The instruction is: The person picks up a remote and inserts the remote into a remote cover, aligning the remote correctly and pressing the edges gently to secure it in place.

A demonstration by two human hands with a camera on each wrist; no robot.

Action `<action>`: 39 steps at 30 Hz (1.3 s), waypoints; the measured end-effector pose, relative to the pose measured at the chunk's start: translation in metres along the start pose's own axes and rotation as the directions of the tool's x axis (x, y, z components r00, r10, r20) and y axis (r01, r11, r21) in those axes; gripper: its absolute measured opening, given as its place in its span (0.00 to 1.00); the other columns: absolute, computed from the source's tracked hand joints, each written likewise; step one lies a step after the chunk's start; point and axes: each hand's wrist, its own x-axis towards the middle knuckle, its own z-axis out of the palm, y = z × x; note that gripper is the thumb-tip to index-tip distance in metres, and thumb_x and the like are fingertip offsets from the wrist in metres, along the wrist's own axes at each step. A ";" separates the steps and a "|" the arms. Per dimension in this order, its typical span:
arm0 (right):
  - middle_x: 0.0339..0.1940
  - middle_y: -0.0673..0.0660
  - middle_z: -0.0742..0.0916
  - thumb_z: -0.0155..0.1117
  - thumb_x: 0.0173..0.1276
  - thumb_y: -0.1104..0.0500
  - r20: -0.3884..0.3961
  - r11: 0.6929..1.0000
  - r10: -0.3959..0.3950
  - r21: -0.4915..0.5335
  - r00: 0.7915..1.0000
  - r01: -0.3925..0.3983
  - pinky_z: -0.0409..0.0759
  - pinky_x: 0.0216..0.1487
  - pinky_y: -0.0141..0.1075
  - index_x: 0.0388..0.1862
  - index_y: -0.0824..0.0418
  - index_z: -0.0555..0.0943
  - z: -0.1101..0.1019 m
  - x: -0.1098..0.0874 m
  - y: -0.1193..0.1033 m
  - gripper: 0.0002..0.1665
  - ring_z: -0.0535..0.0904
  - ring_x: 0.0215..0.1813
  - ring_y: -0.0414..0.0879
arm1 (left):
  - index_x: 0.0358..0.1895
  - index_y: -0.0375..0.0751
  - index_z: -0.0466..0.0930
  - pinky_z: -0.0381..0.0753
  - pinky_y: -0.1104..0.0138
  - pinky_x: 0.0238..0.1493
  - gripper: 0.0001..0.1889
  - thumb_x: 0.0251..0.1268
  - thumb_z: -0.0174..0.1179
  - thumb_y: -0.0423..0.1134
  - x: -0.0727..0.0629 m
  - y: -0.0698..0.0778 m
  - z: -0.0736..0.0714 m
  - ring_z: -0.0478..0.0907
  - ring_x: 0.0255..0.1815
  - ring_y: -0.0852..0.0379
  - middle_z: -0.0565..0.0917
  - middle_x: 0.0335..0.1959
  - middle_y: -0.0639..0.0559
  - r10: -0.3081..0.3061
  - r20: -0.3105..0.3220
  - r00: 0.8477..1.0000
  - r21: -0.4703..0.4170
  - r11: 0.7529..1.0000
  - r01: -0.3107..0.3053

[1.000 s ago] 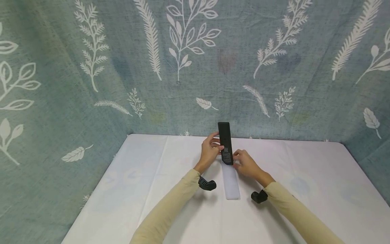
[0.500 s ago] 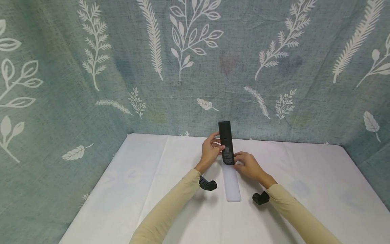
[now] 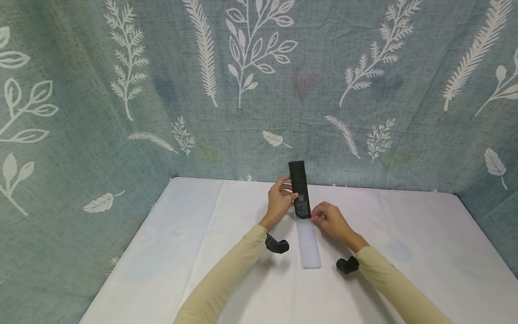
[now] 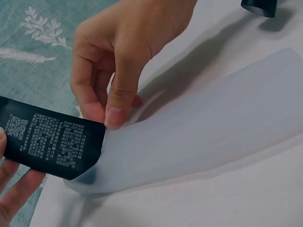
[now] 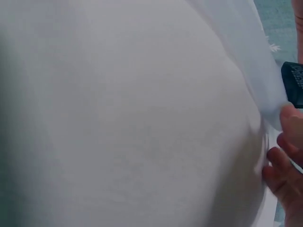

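My left hand (image 3: 280,198) grips a black remote control (image 3: 298,186) by its sides, holding it tilted up with the printed back showing. Small text and a square code cover its lower end in the left wrist view. Beneath that end lies a long translucent sleeve (image 3: 308,245), pale and soft-looking. My right hand (image 3: 329,220) pinches the sleeve's edge between thumb and fingers, close beside the remote's lower corner. In the left wrist view this corner of the remote (image 4: 57,142) overlaps the sleeve's mouth (image 4: 87,182). The right wrist view catches only part of the right hand (image 5: 289,156).
A white cloth covers the table (image 3: 162,261). Right behind its far edge hangs a green-blue leaf-patterned curtain (image 3: 226,135), which also runs down the left side. Black wrist cameras (image 3: 277,245) stick out under both sleeved forearms.
My right hand has shifted slightly right and toward me along with the sleeve's near end. The left hand keeps its grip on the remote, nearly still.
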 end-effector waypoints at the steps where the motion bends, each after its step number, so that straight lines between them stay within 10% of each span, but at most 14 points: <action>1: 0.34 0.57 0.83 0.69 0.54 0.73 -0.005 1.000 0.012 0.013 1.000 -0.012 0.78 0.33 0.36 0.24 0.63 0.81 0.000 -0.001 -0.001 0.07 0.78 0.35 0.47 | 0.63 0.37 0.70 0.84 0.51 0.28 0.31 0.53 0.60 0.18 -0.001 0.001 0.000 0.82 0.37 0.39 0.81 0.38 0.34 -0.001 -0.001 1.000 -0.004 1.000 0.001; 10: 0.46 0.66 0.84 0.68 0.55 0.74 -0.082 0.993 -0.003 0.116 0.997 0.013 0.84 0.36 0.37 0.26 0.65 0.81 0.004 -0.006 -0.006 0.07 0.81 0.49 0.59 | 0.61 0.30 0.70 0.82 0.44 0.32 0.28 0.53 0.58 0.17 -0.014 0.032 -0.003 0.81 0.38 0.34 0.79 0.40 0.27 -0.001 0.042 0.999 -0.016 1.000 0.002; 20: 0.49 0.70 0.83 0.66 0.55 0.77 -0.136 0.970 0.041 0.244 0.990 -0.006 0.83 0.37 0.40 0.30 0.73 0.83 -0.006 -0.017 -0.033 0.04 0.79 0.51 0.64 | 0.64 0.44 0.66 0.83 0.48 0.29 0.33 0.53 0.62 0.20 0.000 -0.004 0.004 0.83 0.34 0.46 0.80 0.40 0.39 -0.061 0.047 0.997 -0.055 0.996 0.063; 28: 0.48 0.65 0.82 0.65 0.55 0.78 -0.085 0.941 0.158 0.314 0.984 -0.124 0.83 0.34 0.33 0.51 0.66 0.79 -0.003 -0.018 -0.024 0.23 0.83 0.40 0.56 | 0.67 0.53 0.63 0.84 0.59 0.35 0.42 0.49 0.65 0.18 -0.006 -0.010 0.000 0.82 0.42 0.49 0.79 0.48 0.44 -0.002 0.134 0.991 0.047 0.999 -0.004; 39: 0.50 0.72 0.78 0.63 0.52 0.82 -0.020 0.889 0.196 0.426 0.980 -0.169 0.84 0.35 0.39 0.72 0.61 0.62 -0.013 -0.018 -0.031 0.48 0.81 0.41 0.65 | 0.75 0.62 0.48 0.72 0.50 0.59 0.59 0.40 0.66 0.15 -0.019 -0.016 -0.010 0.72 0.62 0.50 0.62 0.71 0.53 0.086 0.418 0.905 0.165 0.972 -0.169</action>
